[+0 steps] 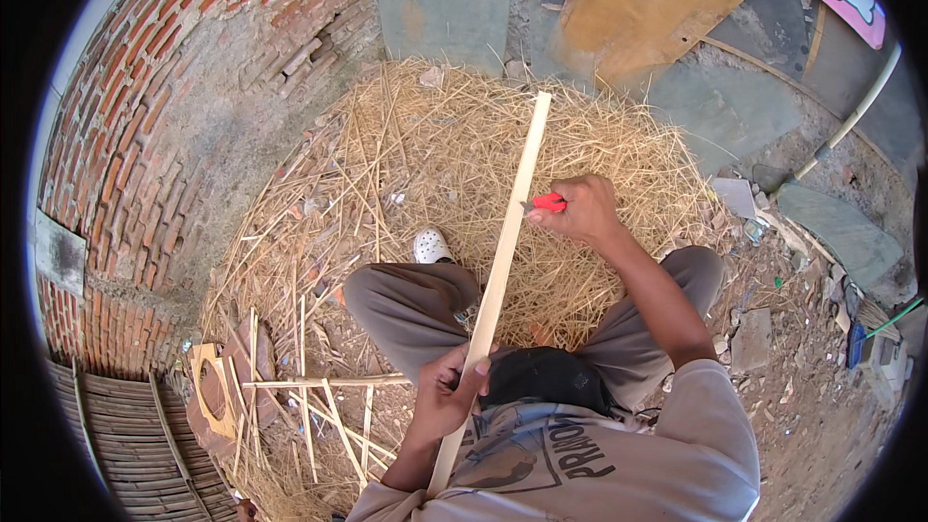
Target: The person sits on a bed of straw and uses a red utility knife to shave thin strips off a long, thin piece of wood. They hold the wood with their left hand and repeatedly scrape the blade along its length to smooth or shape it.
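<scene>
Strip of pale, wood-like material, long, flat and straight-edged, slants from the person's shirt up over the loose, dry straw. The left hand has its fingers clamped on it near the lower end. The right hand has its fingers closed around the red handle of a knife, whose short dark blade is at the strip's right edge. Bent legs in grey trousers flank the strip, with a white, holed shoe beyond. Thin sticks lie crisscrossed at left, beside a flat board with a round hole. Rough, crumbling brickwork rises at left; flat panels stand beyond the straw.
</scene>
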A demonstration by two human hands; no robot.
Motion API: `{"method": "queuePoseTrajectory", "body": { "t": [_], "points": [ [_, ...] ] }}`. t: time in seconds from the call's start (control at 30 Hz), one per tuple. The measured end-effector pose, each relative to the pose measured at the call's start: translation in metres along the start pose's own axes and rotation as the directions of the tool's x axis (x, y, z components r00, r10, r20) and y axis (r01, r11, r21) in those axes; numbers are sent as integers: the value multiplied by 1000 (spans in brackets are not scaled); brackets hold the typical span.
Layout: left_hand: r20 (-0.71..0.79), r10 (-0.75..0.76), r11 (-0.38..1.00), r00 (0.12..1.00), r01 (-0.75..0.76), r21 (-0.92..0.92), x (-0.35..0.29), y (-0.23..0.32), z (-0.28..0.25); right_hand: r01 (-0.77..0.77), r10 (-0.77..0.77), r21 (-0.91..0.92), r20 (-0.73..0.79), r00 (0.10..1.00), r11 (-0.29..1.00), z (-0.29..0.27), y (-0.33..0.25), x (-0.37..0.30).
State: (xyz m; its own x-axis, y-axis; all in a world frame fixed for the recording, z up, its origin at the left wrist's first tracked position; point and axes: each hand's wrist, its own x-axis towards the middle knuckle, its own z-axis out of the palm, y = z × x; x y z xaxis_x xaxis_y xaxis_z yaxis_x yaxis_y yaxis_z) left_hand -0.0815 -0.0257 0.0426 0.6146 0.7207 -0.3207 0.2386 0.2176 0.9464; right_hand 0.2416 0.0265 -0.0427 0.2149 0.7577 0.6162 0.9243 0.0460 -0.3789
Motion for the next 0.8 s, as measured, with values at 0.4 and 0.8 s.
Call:
{"method": "queuePoseTrajectory", "body": {
  "t": [0.4,0.8],
  "points": [
    [24,0,1000,1000,1,-9,1,-1,-2,-61,53,-114,-73,996,992,-8,20,23],
    [66,-25,1000,998,25,10,-7,-1,-3,-280,266,-172,-101,959,944,-18,57,44]
  ]
}}
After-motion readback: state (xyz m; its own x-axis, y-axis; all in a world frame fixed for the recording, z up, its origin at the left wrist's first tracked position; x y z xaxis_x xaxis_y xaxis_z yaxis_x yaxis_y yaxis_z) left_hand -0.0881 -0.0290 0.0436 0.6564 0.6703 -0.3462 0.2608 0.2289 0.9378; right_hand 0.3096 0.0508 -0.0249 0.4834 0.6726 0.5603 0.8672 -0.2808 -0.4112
